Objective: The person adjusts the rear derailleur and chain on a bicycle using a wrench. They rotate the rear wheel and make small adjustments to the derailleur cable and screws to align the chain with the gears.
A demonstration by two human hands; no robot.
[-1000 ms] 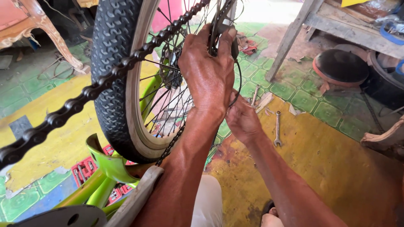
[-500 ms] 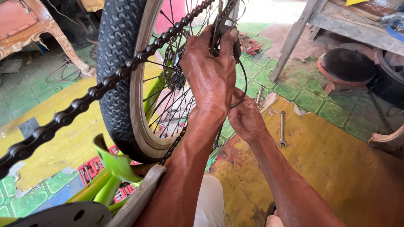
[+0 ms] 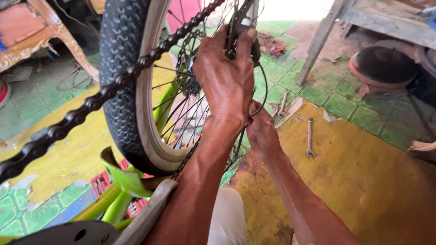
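Head view: the floor point(image 3: 363, 190) is the largest surface, painted yellow with green patterned tiles beyond; its right half lies open, broken only by a wrench point(image 3: 309, 137) lying flat, well apart from both hands, and some small scraps nearer the tiles. A wooden bench leg point(image 3: 320, 43) slants down at upper right, with a round dark pan point(image 3: 383, 67) just beside it; both are cut off by the frame edge.

The rear wheel point(image 3: 127, 86) of an upturned bicycle fills the upper left, its knobby tyre and pale rim cut off at the top. The green frame point(image 3: 119, 188) runs out of the bottom left corner. The chain point(image 3: 81, 113) crosses diagonally in front of the tyre, blurred and oversized at its near end. Room between tyre and left forearm is narrow.

The left hand point(image 3: 227, 79) is raised against the dark derailleur point(image 3: 243, 38) beside the spokes, fingers curled close together around it, thumb pressed along its right side. The part itself is mostly covered by the hand, and its top is cut off.

The right hand point(image 3: 261, 134) sits lower, just behind the left wrist, near the rim. Its fingers are hidden by the left forearm, so whether they pinch anything cannot be told. A thin black cable point(image 3: 262, 97) loops from the derailleur down toward this hand.
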